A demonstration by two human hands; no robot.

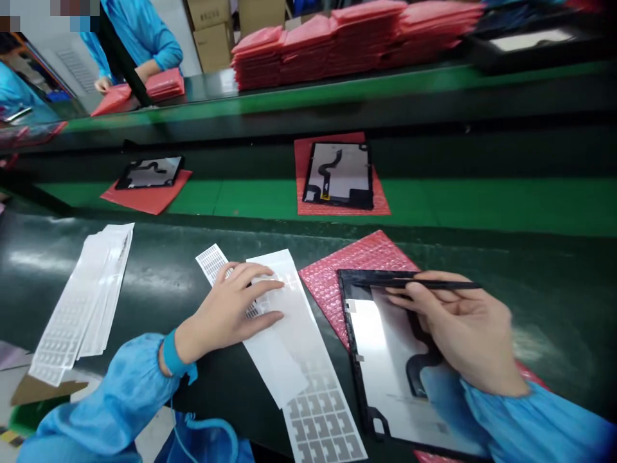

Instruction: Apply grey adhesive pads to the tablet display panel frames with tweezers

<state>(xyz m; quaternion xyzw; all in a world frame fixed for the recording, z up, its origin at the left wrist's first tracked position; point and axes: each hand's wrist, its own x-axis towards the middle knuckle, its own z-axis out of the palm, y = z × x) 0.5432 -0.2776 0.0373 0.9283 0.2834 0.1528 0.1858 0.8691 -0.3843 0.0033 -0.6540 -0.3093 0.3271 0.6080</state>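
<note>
At bench (159, 286), label sheet (294, 347) pressed flat under open left hand (229, 315); pen (434, 283) pinched firmly in right hand (463, 328) over tablet screen (380, 366).

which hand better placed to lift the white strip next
Left, probably: the left hand already lies on the white strip, while the right hand is occupied holding a slim black tool above the black-framed panel, farther from the strip.
</note>
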